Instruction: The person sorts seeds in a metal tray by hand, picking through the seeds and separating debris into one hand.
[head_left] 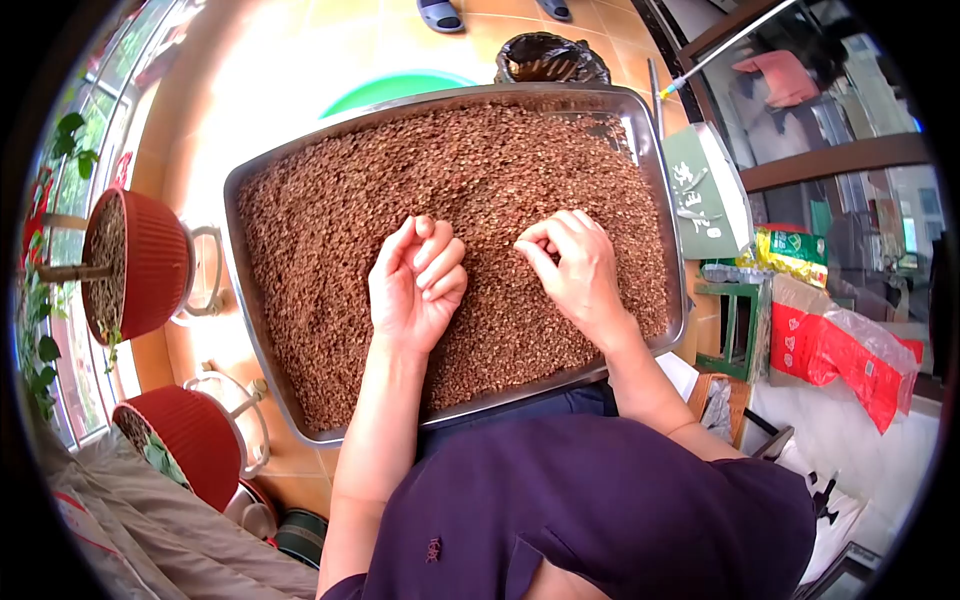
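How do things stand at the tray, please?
Left grip curled, palm up. Right grip pinched; any contents unclear. Brown granules spread across most of the tray. Nothing visibly blocking either grip.

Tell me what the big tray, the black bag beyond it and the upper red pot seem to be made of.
The big tray: likely stainless steel, smooth and shiny, judging by its grey rim's bright reflections. The black bag: thin, glossy plastic, judging by its crinkles and highlights. The upper red pot: probably moulded plastic with a ribbed finish, though painted ceramic can't be ruled out.
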